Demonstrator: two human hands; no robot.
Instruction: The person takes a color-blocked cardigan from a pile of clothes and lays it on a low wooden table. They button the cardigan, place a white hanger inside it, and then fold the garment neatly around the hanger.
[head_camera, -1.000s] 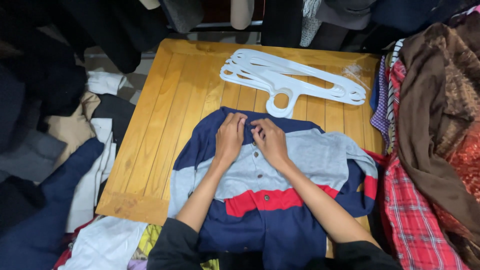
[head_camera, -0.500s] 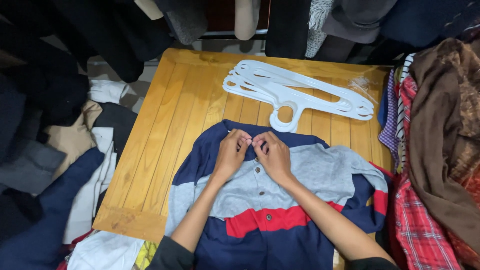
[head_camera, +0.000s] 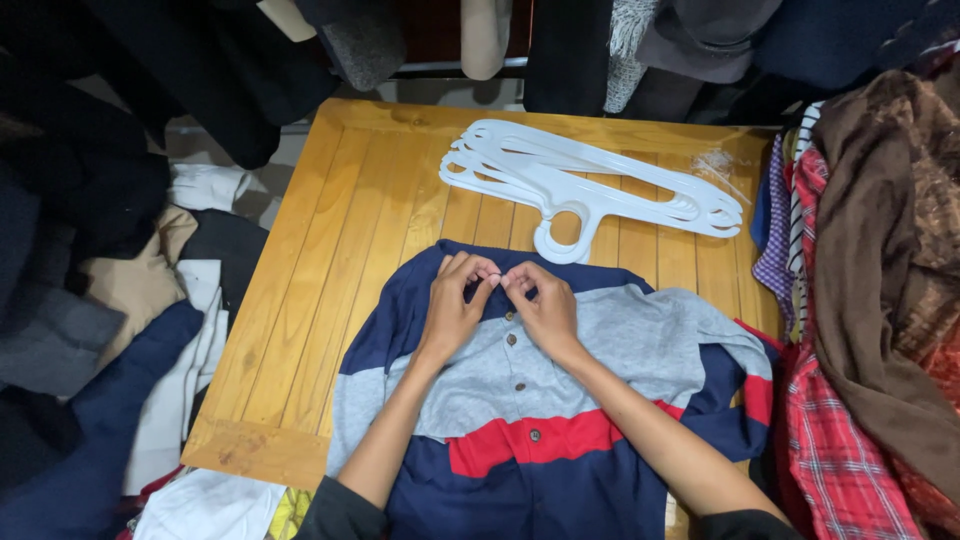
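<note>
- Both hands are up at the collar of the striped shirt (head_camera: 560, 420), which lies flat on the wooden table (head_camera: 370, 220), front side up.
- Left hand (head_camera: 452, 312): grip pinched on the placket just below the neckline, fingertips pressed together on the cloth.
- Right hand (head_camera: 545, 310): same story, pinching the other edge, fingertips nearly touching the left's.
- White plastic hangers (head_camera: 590, 180) sit stacked just beyond the collar.
- Heaped clothes (head_camera: 880, 300) crowd the table's right edge.

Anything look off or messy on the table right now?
Mostly tidy. The striped polo shirt lies flat under both hands, but its right sleeve spills off the wooden table edge. White hangers are stacked askew; a whitish smudge marks the far corner.
</note>
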